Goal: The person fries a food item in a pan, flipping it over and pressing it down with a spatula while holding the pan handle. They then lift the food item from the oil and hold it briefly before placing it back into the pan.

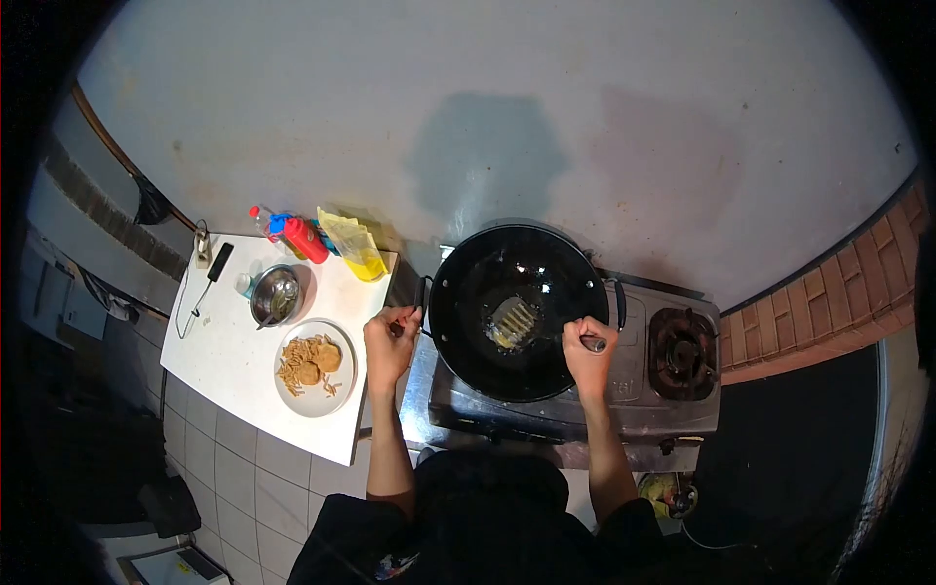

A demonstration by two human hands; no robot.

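A black wok (517, 292) sits on the left burner of a steel gas stove (575, 409). My left hand (390, 343) grips the wok's left handle. My right hand (588, 353) is closed on the metal handle of a slotted spatula (514, 320), whose blade rests in the oil at the wok's bottom, over something pale yellow.
Left of the stove, a white counter (224, 361) holds a plate of fried food (314, 367), a steel bowl with a spoon (276, 294), a red bottle (305, 238), a yellow bag (356, 249) and a black cabled device (218, 263). The right burner (681, 353) stands free.
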